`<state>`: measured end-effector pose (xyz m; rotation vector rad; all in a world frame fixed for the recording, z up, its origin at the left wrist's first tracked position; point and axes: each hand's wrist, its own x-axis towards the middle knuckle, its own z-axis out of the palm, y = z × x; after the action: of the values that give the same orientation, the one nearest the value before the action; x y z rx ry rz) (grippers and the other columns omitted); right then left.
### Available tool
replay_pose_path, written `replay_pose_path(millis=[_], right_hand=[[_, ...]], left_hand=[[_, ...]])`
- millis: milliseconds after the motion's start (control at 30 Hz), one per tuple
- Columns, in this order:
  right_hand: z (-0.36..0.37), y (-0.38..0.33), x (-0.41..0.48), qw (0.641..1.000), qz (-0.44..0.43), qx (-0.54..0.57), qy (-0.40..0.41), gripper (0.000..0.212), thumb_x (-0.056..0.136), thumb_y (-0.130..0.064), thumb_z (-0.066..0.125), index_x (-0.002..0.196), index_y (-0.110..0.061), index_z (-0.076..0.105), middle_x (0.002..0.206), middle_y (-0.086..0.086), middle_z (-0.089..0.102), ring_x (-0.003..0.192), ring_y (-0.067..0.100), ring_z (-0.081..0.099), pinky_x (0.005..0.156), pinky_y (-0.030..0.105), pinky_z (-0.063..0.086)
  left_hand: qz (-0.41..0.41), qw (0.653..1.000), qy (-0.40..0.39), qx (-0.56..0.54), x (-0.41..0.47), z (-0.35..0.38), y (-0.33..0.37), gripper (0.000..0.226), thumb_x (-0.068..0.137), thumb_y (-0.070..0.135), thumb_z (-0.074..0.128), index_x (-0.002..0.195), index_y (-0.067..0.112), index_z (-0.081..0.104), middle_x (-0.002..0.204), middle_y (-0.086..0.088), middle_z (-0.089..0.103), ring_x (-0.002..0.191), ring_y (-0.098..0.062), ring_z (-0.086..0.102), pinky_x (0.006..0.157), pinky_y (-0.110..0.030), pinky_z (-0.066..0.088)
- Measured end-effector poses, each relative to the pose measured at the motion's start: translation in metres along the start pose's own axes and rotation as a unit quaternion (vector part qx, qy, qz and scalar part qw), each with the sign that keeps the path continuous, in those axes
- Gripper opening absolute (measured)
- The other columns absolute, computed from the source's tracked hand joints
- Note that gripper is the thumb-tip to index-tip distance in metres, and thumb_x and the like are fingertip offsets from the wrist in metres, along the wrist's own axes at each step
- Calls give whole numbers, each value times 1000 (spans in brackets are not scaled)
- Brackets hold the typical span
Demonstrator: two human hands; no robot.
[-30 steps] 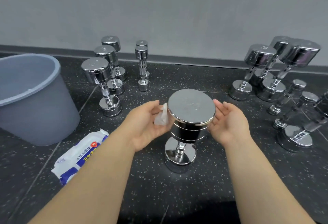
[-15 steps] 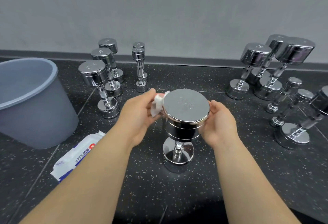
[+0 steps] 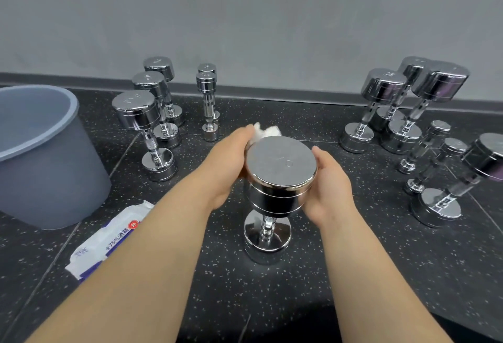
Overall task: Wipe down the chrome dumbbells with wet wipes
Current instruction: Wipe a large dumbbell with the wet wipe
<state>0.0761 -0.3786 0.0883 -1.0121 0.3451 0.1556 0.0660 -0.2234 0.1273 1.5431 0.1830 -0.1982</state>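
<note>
One chrome dumbbell (image 3: 280,174) stands on end on the black speckled floor (image 3: 272,302), in the middle of the view just ahead of the person, with its lower head on the floor and its flat upper head facing up. The left hand (image 3: 226,165) lies against that upper head at 9 o'clock, its fingers pinching a crumpled white wet wipe (image 3: 265,131) that sits against the rim at about 11 o'clock. The right hand (image 3: 330,182) cups the same head at 3 o'clock, thumb up by the rim and fingers curved round the chrome side.

Outward from the dumbbell, a pack of wipes (image 3: 109,236) lies flat on the floor at 8 o'clock, partly under the left forearm. A grey-blue bin (image 3: 40,157) stands at 9 o'clock, well apart. Three upright dumbbells (image 3: 136,114) are lined up at 10 o'clock, and a slim pair (image 3: 206,84) stands at 11 o'clock near the wall (image 3: 245,16). Three larger ones (image 3: 383,89) are grouped at 1 o'clock. Several more (image 3: 438,206) stand at 3 o'clock by the picture's edge.
</note>
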Motion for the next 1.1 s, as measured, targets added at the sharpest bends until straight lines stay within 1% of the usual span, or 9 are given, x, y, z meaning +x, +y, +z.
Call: replay_pose_path(millis=[167,233,333,467,567,700,767,933,1100], right_hand=[[10,-18,0,995,-4,-53,-87,38,100,-42,48,112,-14,71,116,9,72,113,29,65,97,41,51],[11,-25,2,990,22,-77,-113,48,99,-49,44,115,-13,70,115,11,72,109,28,67,98,40,50],[11,-23,3,986,75,-92,-115,52,97,-53,45,107,-10,72,109,13,73,100,28,69,95,39,50],[4,-8,-3,985,133,-77,-76,33,96,-30,56,116,-6,69,116,12,71,105,28,67,91,38,54],[3,-10,-10,997,70,-28,-33,30,94,-20,57,115,-2,70,113,13,72,107,30,68,91,41,56],[8,-3,-31,993,-81,-62,51,23,90,-28,63,81,-11,76,72,-4,66,66,12,60,48,22,48],[7,9,-39,992,-93,-44,67,29,93,-30,61,69,-17,72,68,-6,65,61,8,58,48,21,47],[8,11,-34,997,12,56,55,14,90,-10,54,89,2,61,88,9,56,79,22,52,72,34,48],[12,7,-37,994,-92,-34,55,21,93,-26,58,79,-21,73,75,-2,69,70,15,62,55,25,49]], left_hand=[[-58,997,-27,-49,0,2,-18,43,101,50,41,104,22,73,114,-1,72,113,-18,60,102,-34,41],[-45,998,-5,-51,0,4,-15,40,101,46,44,101,18,72,111,1,73,108,-18,62,98,-34,43],[59,990,110,58,2,2,-10,21,94,29,56,82,18,70,91,14,72,91,-11,61,82,-30,45],[152,966,187,89,-1,3,-4,21,92,23,58,76,24,72,68,17,68,72,-6,59,74,-30,48],[139,969,191,76,2,4,-8,29,96,28,53,75,21,72,72,11,70,73,-9,61,79,-35,49],[131,968,199,75,4,4,-11,33,95,30,52,71,21,73,73,8,70,75,-13,61,81,-39,49],[132,968,201,72,3,4,-11,34,94,29,52,68,22,72,73,7,70,76,-14,60,82,-39,48],[133,970,192,65,3,5,-14,33,90,30,51,65,23,71,75,7,69,79,-16,58,78,-38,45],[137,969,195,61,3,5,-16,32,88,27,51,62,25,70,73,10,68,78,-14,58,74,-36,45]])
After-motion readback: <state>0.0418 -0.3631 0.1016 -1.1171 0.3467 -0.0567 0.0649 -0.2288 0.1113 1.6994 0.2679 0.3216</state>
